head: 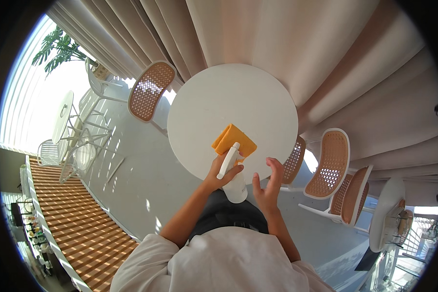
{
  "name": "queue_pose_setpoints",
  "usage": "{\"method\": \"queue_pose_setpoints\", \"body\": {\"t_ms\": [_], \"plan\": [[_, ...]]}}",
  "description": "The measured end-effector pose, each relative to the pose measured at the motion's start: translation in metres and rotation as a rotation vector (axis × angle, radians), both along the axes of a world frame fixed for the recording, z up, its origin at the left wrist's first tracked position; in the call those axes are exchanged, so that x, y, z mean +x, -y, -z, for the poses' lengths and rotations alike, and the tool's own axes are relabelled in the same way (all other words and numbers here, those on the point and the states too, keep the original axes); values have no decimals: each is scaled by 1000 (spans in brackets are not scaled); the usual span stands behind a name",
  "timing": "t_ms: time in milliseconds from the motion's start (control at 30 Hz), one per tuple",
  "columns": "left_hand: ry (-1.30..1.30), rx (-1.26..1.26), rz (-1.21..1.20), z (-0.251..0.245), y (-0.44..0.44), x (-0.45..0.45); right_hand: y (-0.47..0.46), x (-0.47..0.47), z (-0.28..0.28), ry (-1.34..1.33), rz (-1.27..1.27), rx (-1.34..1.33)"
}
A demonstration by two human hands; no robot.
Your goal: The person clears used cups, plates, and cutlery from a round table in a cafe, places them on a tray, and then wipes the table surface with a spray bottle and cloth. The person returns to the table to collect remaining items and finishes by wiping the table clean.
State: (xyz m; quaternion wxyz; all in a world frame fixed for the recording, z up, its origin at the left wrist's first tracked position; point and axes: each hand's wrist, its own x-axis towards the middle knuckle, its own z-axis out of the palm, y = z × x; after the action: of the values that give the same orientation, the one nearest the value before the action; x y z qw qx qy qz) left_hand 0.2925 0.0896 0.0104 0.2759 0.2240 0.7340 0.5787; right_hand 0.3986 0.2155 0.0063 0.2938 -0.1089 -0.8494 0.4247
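My left hand (222, 171) grips a white spray bottle (237, 189) around its trigger head, the nozzle pointing away from me. Just beyond the nozzle is a folded orange cloth (235, 140); whether it lies on the table or is held by my left fingers is hidden behind the bottle. Both are over the near part of a round white table (233, 95). To the right of the bottle, my right hand (271, 186) hovers by the table's near edge, its fingers apart and curled, holding nothing.
Cane-backed chairs stand left (151, 91) and right (328, 164) of the table. Beige curtains (277, 36) hang right behind it. To the left are white metal chairs (84, 153), a potted plant (64, 47) and a slatted wooden surface (76, 219). Another white table (390, 215) is far right.
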Motion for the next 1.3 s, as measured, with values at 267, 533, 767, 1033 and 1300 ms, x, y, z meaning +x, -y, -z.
{"method": "queue_pose_setpoints", "body": {"t_ms": [267,533,767,1033,1300], "plan": [[-311,59,3,-36,-3,17,41,-24,-6,150,-209,-190],[-101,183,197,-17,44,-38,10,-23,12,107,63,-638],[-457,-316,-421,38,72,-111,-33,-13,21,142,171,-359],[-196,-412,-275,145,101,-192,-27,-19,35,300,209,-432],[-735,-548,-418,147,109,-212,-7,-35,31,279,228,-526]]}}
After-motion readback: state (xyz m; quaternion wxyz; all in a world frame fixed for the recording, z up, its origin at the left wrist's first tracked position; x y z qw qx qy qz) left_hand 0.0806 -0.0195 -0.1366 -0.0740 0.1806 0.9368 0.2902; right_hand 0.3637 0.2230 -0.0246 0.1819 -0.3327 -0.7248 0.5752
